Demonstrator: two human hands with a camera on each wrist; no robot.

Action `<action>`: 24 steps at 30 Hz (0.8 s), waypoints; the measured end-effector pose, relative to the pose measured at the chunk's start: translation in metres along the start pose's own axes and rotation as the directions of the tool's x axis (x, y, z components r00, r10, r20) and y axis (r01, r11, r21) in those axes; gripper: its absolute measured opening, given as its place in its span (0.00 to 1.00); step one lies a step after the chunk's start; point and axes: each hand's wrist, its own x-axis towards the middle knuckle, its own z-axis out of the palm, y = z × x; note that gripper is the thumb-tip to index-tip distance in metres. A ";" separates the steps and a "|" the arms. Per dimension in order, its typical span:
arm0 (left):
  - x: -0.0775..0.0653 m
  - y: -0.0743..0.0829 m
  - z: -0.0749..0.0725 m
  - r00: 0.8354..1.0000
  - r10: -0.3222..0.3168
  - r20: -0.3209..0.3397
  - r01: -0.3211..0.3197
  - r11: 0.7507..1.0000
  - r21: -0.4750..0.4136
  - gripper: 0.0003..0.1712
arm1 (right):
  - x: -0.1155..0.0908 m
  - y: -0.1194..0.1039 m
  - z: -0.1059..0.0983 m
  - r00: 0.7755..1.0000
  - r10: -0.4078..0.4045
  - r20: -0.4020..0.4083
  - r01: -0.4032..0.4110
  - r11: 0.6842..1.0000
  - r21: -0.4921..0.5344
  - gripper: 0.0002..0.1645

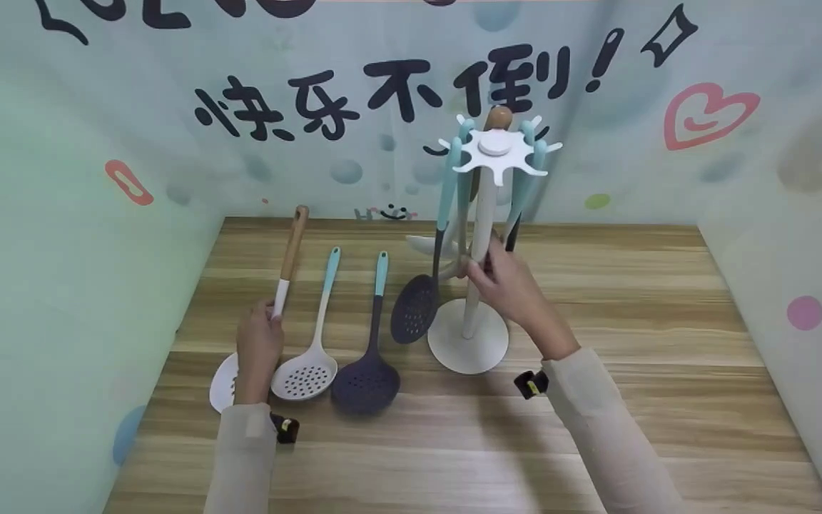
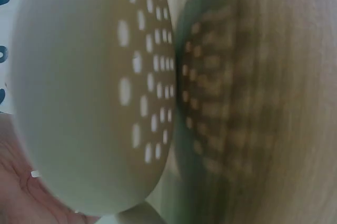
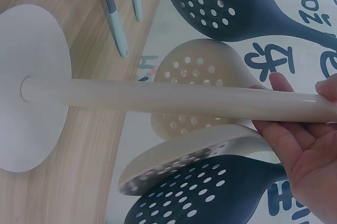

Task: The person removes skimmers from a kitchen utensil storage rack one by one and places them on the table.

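My left hand (image 1: 260, 346) holds a white slotted skimmer by the white neck below its wooden handle (image 1: 295, 243). The skimmer's perforated head (image 2: 68, 87) stands on edge close over the wood, casting a dotted shadow, with part of my palm behind it. My right hand (image 1: 507, 282) grips the white pole (image 3: 174, 100) of an upright utensil rack, fingers behind the pole. White hooks (image 1: 496, 153) at the rack's top carry several utensils with turquoise handles, among them a dark skimmer (image 1: 414, 310) and a pale skimmer (image 3: 187, 66).
Between my hands, a white skimmer (image 1: 305, 375) and a dark skimmer (image 1: 366, 385) lie side by side, turquoise handles pointing away. The rack's round white base (image 1: 464, 353) stands on the wooden table (image 1: 632, 428). A printed cloth (image 1: 347, 171) backs the table.
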 end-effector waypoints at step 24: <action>0.002 -0.003 0.018 0.989 -0.092 0.119 0.067 0.977 0.201 0.08 | 0.000 0.001 0.001 1.000 0.009 0.002 -0.009 1.000 0.020 0.20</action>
